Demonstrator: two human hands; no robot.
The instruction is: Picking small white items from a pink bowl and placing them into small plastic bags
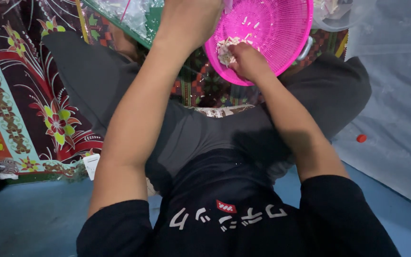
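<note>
One pink colander [272,28]; two hands; one red cap [361,138]; perhaps one clear bowl [343,19].

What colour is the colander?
Bright pink colander; the head view shows it.

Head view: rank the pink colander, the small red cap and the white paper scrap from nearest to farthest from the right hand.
1. Pink colander: the right hand reaches into it, top centre.
2. Small red cap: on the pale sheet, far right.
3. White paper scrap: at the patterned mat's edge, left.
</note>
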